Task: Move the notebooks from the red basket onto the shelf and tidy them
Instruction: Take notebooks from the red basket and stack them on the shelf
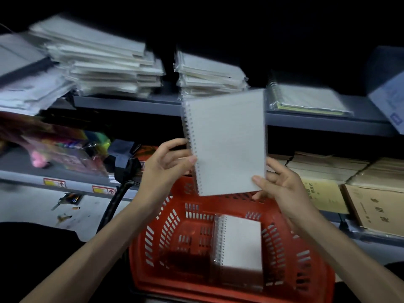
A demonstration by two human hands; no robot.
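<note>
A white spiral notebook (227, 141) is held upright above the red basket (166, 232), in front of the grey shelf (135, 104). My left hand (168, 165) grips its spiral edge; my right hand (282, 184) pinches its lower right corner. Inside the basket lies a small stack of spiral notebooks (240, 243), wrapped in clear plastic. On the shelf stand stacks of wrapped notebooks (109, 64) at left, a middle stack (209, 73), and a low spiral stack (306, 99) at right.
Loose white packets (28, 84) lean at the shelf's left end. A blue box (389, 92) stands at far right. The lower shelf holds colourful packets (65, 149) and brown booklets (349, 178). A black basket handle (118, 193) hangs left of the basket.
</note>
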